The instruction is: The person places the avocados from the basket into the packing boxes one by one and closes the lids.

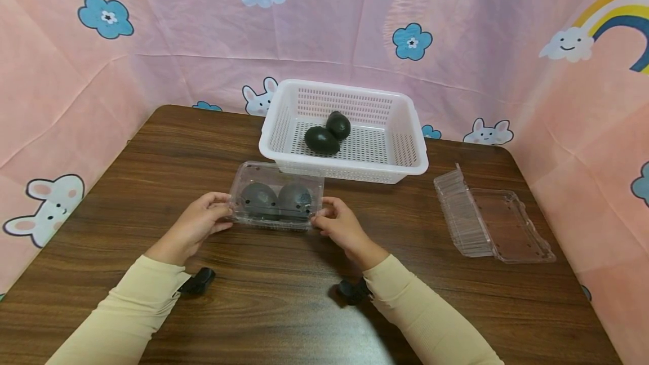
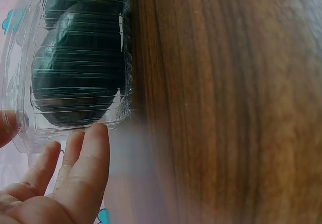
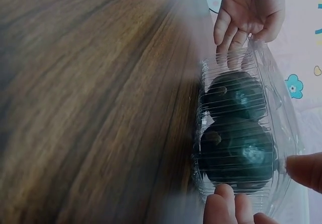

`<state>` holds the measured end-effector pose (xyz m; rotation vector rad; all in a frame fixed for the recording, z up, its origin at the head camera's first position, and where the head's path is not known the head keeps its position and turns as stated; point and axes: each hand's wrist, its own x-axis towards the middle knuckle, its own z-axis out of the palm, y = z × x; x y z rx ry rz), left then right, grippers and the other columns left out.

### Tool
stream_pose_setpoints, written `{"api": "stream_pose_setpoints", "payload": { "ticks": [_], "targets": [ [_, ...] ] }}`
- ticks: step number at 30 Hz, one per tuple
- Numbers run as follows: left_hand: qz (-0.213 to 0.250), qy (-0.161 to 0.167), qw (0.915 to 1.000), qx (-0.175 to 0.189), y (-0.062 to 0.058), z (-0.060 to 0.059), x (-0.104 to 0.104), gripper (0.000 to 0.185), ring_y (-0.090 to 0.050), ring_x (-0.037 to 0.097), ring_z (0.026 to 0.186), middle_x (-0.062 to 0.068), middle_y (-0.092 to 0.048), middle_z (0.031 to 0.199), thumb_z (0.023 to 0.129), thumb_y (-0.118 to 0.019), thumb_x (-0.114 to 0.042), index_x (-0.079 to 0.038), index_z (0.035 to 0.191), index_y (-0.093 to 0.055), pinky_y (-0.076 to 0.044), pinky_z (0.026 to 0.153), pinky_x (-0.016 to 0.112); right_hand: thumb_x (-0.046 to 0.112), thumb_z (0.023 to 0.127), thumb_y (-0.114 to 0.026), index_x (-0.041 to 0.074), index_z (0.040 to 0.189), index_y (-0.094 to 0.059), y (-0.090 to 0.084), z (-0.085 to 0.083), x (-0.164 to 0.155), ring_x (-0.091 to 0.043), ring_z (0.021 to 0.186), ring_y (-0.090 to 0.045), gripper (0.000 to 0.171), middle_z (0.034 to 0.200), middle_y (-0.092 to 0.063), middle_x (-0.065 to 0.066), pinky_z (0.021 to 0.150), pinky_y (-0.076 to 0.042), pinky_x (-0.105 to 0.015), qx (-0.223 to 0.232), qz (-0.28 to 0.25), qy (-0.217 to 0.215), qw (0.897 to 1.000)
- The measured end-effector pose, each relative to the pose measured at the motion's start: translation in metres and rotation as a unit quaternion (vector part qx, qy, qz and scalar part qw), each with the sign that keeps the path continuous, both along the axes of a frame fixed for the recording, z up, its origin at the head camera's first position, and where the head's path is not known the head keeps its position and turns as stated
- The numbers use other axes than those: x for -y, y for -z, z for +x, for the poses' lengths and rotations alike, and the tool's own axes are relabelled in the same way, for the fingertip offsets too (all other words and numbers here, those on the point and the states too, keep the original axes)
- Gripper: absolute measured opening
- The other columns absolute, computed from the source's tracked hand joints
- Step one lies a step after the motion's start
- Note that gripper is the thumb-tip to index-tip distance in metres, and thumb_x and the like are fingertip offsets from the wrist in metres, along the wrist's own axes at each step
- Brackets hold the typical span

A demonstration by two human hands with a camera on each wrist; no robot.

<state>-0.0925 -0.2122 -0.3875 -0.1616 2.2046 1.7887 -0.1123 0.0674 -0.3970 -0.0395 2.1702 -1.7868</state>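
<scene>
A closed clear plastic clamshell box lies on the wooden table with two dark avocados side by side inside it. My left hand holds the box's left end, thumb on the lid and fingers against the side; the left wrist view shows the hand at the ribbed box. My right hand holds the right end the same way. In the right wrist view its thumb and fingers bracket the box, with the left hand at the far end.
A white slotted basket stands just behind the box, holding two more avocados. An open, empty clamshell lies at the right of the table. Pink patterned cloth walls surround the table on three sides.
</scene>
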Motion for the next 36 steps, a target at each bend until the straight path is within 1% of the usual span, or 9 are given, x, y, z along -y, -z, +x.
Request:
{"api": "stream_pose_setpoints", "payload": {
  "ticks": [4,9,14,16,20,27,32,36],
  "targets": [
    [0.0,-0.002,1.0,-0.002,0.0,0.0,0.002,0.047,-0.051,0.0,0.097,0.023,-0.044,0.13,0.1,-0.043,-0.009,0.011,0.139,-0.029,-0.05,0.092,0.031,0.004,0.086,-0.062,-0.003,0.137,-0.044,0.0,-0.001,0.002,-0.021,0.091,-0.062,0.055,0.103,-0.062,-0.016,0.08,-0.054,-0.041,0.0,0.003,-0.005,1.0],
    [0.002,-0.007,0.9999,-0.008,0.001,0.0,0.005,0.046,-0.051,-0.003,0.094,0.021,-0.046,0.126,0.099,-0.042,-0.008,0.012,0.138,-0.029,-0.051,0.09,0.028,0.006,0.086,-0.063,-0.002,0.138,-0.043,0.0,-0.002,0.003,-0.024,0.095,-0.061,0.056,0.105,-0.062,-0.016,0.08,-0.053,-0.039,0.003,0.006,-0.014,1.0],
    [0.003,-0.009,0.9999,-0.008,0.002,-0.001,0.007,0.044,-0.051,-0.003,0.093,0.014,-0.048,0.12,0.1,-0.042,-0.008,0.012,0.138,-0.03,-0.051,0.088,0.026,0.006,0.086,-0.063,-0.002,0.138,-0.044,0.0,-0.003,0.004,-0.024,0.094,-0.061,0.056,0.105,-0.062,-0.016,0.08,-0.053,-0.039,0.002,0.005,-0.013,1.0],
    [0.001,-0.009,0.9999,-0.007,0.002,0.0,0.007,0.045,-0.051,-0.003,0.094,0.015,-0.048,0.122,0.1,-0.042,-0.008,0.012,0.138,-0.03,-0.051,0.088,0.027,0.006,0.086,-0.063,-0.003,0.137,-0.044,0.0,-0.003,0.005,-0.022,0.093,-0.061,0.055,0.105,-0.062,-0.016,0.079,-0.054,-0.038,0.0,0.004,-0.012,1.0],
    [-0.002,-0.008,1.0,-0.004,0.001,0.0,0.008,0.047,-0.05,-0.002,0.096,0.021,-0.044,0.129,0.101,-0.042,-0.009,0.013,0.139,-0.028,-0.051,0.09,0.028,0.006,0.086,-0.062,-0.003,0.137,-0.044,0.001,-0.003,0.006,-0.021,0.092,-0.061,0.055,0.104,-0.062,-0.014,0.078,-0.053,-0.036,-0.001,0.005,-0.017,1.0],
    [0.001,-0.013,0.9999,-0.002,0.002,0.0,0.011,0.046,-0.05,0.0,0.096,0.017,-0.044,0.125,0.1,-0.041,-0.009,0.012,0.139,-0.028,-0.051,0.089,0.027,0.006,0.086,-0.062,-0.003,0.137,-0.043,0.002,-0.003,0.009,-0.022,0.092,-0.06,0.055,0.105,-0.062,-0.015,0.078,-0.053,-0.038,0.0,0.007,-0.025,1.0],
    [0.0,-0.014,0.9999,0.001,0.003,0.0,0.014,0.047,-0.049,0.005,0.101,0.021,-0.04,0.13,0.1,-0.041,-0.01,0.012,0.14,-0.028,-0.051,0.091,0.028,0.006,0.086,-0.063,-0.003,0.137,-0.043,0.001,-0.003,0.011,-0.019,0.089,-0.06,0.055,0.104,-0.062,-0.015,0.076,-0.053,-0.036,-0.006,0.006,-0.028,1.0],
    [-0.001,-0.012,0.9999,0.0,0.003,0.0,0.016,0.047,-0.049,0.004,0.1,0.022,-0.04,0.132,0.101,-0.04,-0.011,0.012,0.14,-0.028,-0.051,0.09,0.026,0.007,0.086,-0.062,-0.004,0.137,-0.042,0.001,-0.003,0.013,-0.018,0.088,-0.059,0.056,0.103,-0.062,-0.015,0.075,-0.053,-0.034,-0.007,0.005,-0.029,1.0]
  ]
}}
